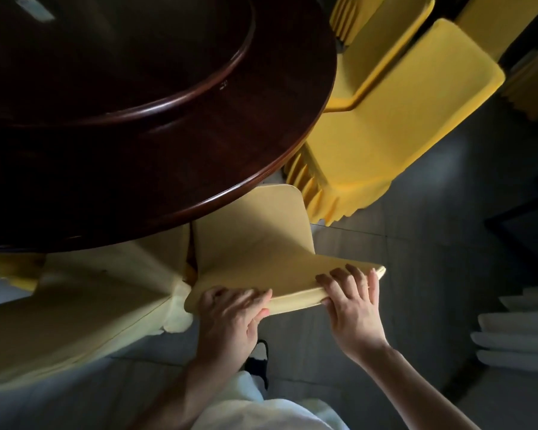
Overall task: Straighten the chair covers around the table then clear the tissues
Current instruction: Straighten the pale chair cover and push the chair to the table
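A chair in a pale yellow cover (261,231) stands right below me, its seat tucked under the dark round table (218,156). My left hand (233,315) grips the left part of the chair back's top edge, fingers curled over it. My right hand (351,302) grips the same top edge further right, fingers over the front and thumb behind. No tissues are visible in this view.
Another pale-covered chair (84,299) stands to the left. A brighter yellow covered chair (385,135) sits at the right of the table, with more yellow chairs (379,29) behind it. A raised turntable (131,97) tops the table. White stacked objects (516,336) lie at the right on the grey tiled floor.
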